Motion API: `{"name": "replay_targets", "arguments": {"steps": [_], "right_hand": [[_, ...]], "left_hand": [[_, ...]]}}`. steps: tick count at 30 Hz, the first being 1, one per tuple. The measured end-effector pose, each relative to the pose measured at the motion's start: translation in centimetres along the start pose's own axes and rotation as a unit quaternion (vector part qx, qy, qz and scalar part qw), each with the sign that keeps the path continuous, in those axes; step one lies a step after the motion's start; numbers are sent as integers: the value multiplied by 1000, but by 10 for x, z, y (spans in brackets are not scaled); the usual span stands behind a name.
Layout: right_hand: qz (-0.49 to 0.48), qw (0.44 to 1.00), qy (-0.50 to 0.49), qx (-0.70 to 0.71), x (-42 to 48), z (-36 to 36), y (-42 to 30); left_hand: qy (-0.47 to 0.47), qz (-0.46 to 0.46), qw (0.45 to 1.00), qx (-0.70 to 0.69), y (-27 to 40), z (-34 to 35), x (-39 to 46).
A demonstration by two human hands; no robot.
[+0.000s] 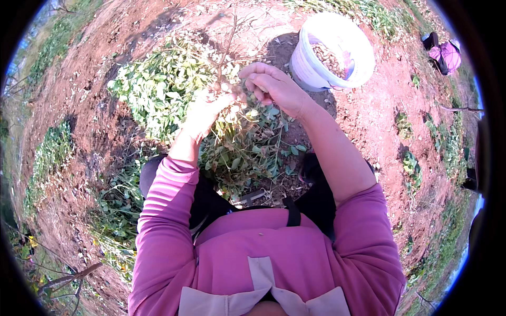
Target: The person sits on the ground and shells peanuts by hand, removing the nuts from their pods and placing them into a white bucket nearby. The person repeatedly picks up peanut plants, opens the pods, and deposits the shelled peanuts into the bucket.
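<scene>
My left hand [206,115] grips an uprooted peanut plant at its root end, where pale pods [226,87] cluster among thin roots. The plant's leafy stems [233,154] hang down between my knees. Just right of the pods is my right hand [278,87], its fingers curled inward. What looks like a pale peanut pod shows partly inside those fingers; the rest of the palm is hidden. A white plastic bucket [302,65] stands beyond my right hand, with a layer of picked peanuts [329,59] inside.
A heap of leafy peanut plants [154,91] lies on the reddish soil [363,126] at left, close to my left hand. A bare branch [67,278] sticks up at lower left. A pink and black bag-like item [446,57] lies far right.
</scene>
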State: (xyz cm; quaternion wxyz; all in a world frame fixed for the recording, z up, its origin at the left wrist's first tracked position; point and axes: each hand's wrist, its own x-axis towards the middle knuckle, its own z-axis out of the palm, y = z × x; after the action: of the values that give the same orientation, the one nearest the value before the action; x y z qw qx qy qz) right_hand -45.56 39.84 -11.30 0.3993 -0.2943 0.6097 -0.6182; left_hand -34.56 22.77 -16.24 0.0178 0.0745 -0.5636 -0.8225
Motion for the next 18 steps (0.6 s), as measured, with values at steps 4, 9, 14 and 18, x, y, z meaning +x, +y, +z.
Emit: {"name": "replay_targets", "arguments": {"steps": [4,9,14,18], "right_hand": [[-31,961,24,-274,0,19,-3],[9,950,-12,-311,5,15,3],[-71,883,-9,-465,6,19,0],[-35,896,-52,-440,2,12,-4]], "left_hand": [[-42,30,998,28,-11,-2,1],[-100,-5,993,57,-2,2,-4],[-69,-17,995,73,-9,-3,-1],[-61,-9,996,58,-10,3,-5]]}}
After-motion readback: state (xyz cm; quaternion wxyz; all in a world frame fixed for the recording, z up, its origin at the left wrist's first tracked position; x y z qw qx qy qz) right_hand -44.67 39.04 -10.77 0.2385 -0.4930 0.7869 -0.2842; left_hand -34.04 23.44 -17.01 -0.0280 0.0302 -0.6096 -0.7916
